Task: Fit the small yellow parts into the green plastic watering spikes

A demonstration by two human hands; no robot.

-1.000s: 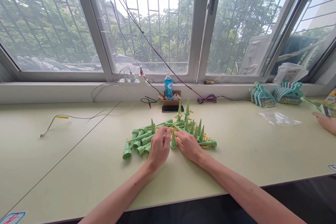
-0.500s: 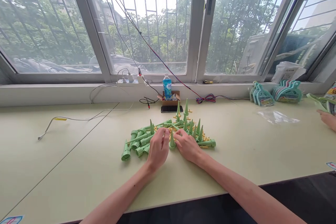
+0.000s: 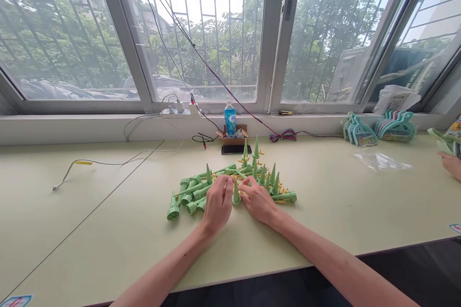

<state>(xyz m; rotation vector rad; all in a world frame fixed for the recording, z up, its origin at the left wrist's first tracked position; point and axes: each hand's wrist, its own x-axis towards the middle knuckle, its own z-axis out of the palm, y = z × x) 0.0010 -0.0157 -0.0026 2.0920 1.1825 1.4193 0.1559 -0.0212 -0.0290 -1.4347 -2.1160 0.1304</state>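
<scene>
Between my two hands a green plastic plant-watering spike [image 3: 236, 195] stands upright on the table, its tip pointing up. My left hand [image 3: 218, 201] is closed just left of it, fingers pressed together; what they hold, if anything, is hidden. To the right, my right hand [image 3: 258, 201] is curled, thumb and forefinger close to the spike, and its grasp cannot be made out. More green spikes [image 3: 196, 187] lie in a heap by my left hand. Several others stand upright [image 3: 275, 185] behind my right hand, among small yellow plastic valves [image 3: 284, 191].
Behind the heap lie a black phone [image 3: 236, 149] and a small cardboard box [image 3: 245, 140] with a blue bottle [image 3: 230, 120]. A white cable [image 3: 118, 163] crosses the left side. At right are a clear plastic bag [image 3: 382, 160], teal dustpan-like pieces [image 3: 396, 127] and another person's hand [image 3: 450, 164].
My hands and the spikes look nearly the same. The whole view has shifted very slightly, and the other person's hand at the far right has moved a little.
</scene>
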